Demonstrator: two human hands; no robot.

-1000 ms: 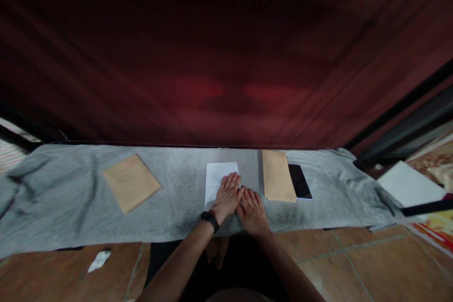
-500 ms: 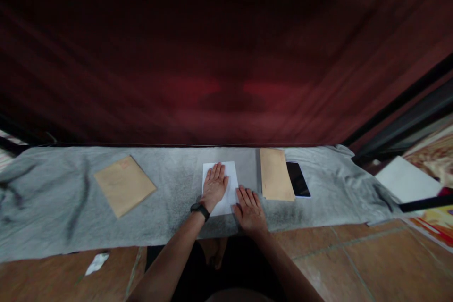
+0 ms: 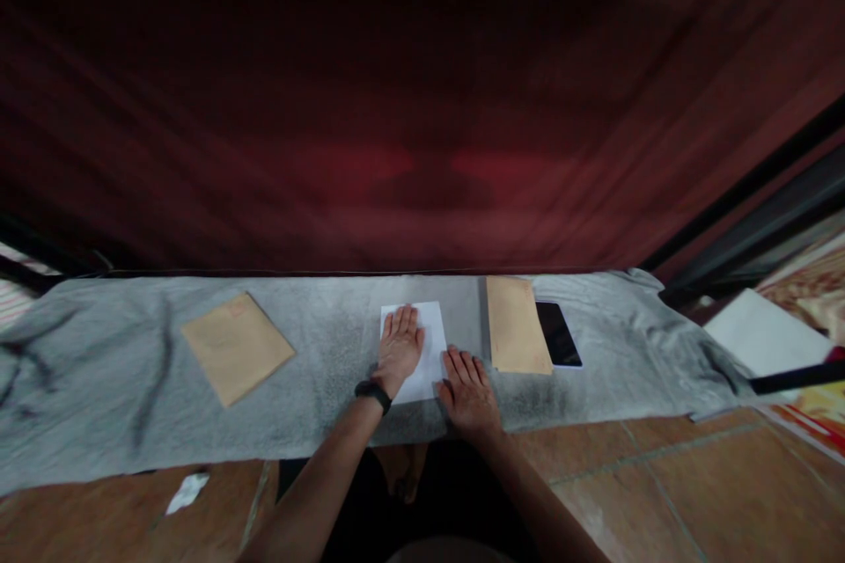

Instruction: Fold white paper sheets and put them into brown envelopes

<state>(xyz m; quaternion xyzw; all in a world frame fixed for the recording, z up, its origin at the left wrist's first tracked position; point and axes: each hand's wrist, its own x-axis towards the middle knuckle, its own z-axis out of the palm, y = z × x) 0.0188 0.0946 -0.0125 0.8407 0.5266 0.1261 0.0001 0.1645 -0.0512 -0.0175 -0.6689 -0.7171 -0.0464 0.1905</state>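
Note:
A white sheet of paper (image 3: 432, 352) lies flat on the grey cloth in front of me. My left hand (image 3: 400, 343), with a dark band on its wrist, rests palm down on the sheet, fingers stretched out. At the sheet's right edge my right hand (image 3: 470, 391) lies flat, its fingers extended over the cloth and its thumb by the paper's edge. Neither hand grips anything. Brown envelopes (image 3: 518, 325) are stacked to the right of my right hand, and another brown envelope (image 3: 238, 347) lies turned at an angle to the left.
A dark-screened phone (image 3: 559, 334) sits partly under the right-hand envelopes. The grey cloth (image 3: 343, 308) covers a long narrow surface against a dark red panel (image 3: 429, 106). On the tiled floor is a crumpled white scrap (image 3: 187, 493). A white sheet (image 3: 762, 332) is at far right.
The view has shifted very slightly. Both hands stay almost where they were on and beside the white sheet.

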